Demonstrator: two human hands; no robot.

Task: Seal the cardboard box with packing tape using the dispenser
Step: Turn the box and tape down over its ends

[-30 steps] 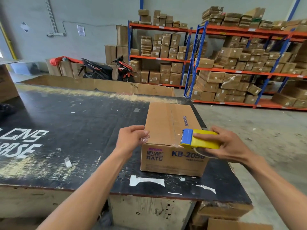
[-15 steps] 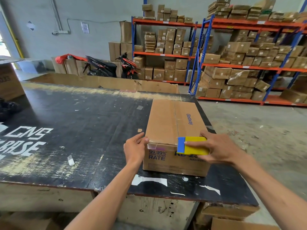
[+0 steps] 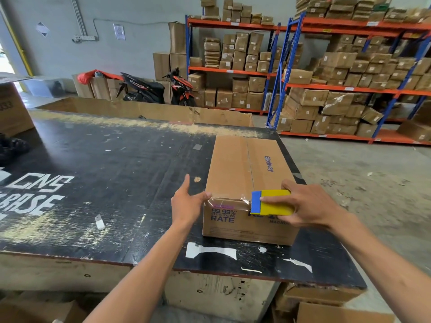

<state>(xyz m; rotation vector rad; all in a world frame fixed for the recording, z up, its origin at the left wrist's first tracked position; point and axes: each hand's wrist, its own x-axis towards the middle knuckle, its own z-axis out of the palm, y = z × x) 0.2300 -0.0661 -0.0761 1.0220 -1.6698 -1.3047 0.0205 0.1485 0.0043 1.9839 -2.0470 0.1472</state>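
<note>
Warehouse setting in the head view: blue-and-orange racks point(image 3: 349, 89) stacked with cartons at the back right, a scooter point(image 3: 149, 89) parked by the grey wall, concrete floor on the right. Your black desk point(image 3: 105, 164) is scuffed, with white painted lettering on its left part and paper scraps stuck near the front edge. The cardboard box point(image 3: 247, 183) sits on the desk's right side, close to the right edge, flaps closed, "Glodway" printed on top and "99.99% RATE" on the near face. Your right hand point(image 3: 312, 206) grasps the yellow tape dispenser point(image 3: 271, 202), fingers wrapped over its body, the blue blade end pressed at the box's near top edge beside the centre seam. Clear tape point(image 3: 242, 198) shows wrinkled on that edge just left of the blade. Your left hand point(image 3: 186, 203) is released, fingers spread, thumb up, fingertips touching the box's near left top corner. Another brown carton point(image 3: 11, 108) stands at the desk's far left, and loose cardboard lies below the front of the desk.
</note>
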